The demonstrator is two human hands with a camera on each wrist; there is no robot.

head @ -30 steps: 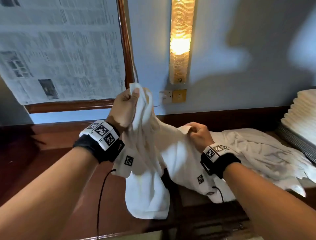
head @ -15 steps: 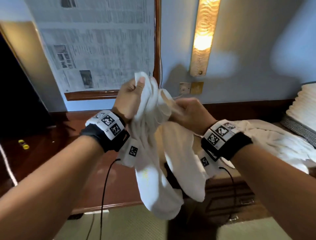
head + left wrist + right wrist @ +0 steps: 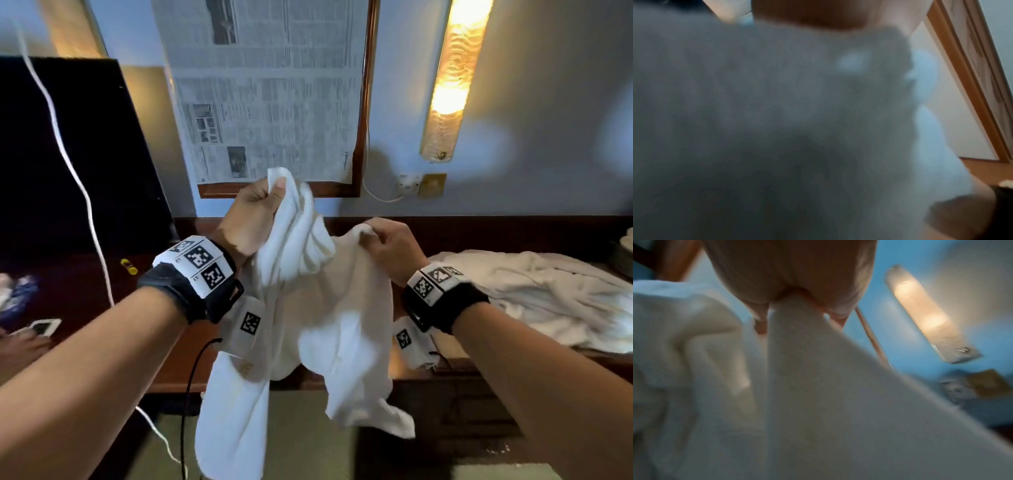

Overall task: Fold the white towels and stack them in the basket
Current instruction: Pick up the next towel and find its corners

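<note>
My left hand (image 3: pixel 255 219) is bunching one end of the white towel (image 3: pixel 308 329) up high, grip curled tight round it, so the rest is hanging free over the surface (image 3: pixel 102 294) edge. My right hand (image 3: pixel 387 248) is pinching a corner, probably hunting for the edge (still crumpled). More towels (image 3: pixel 534 298) are waiting on the right.
</note>
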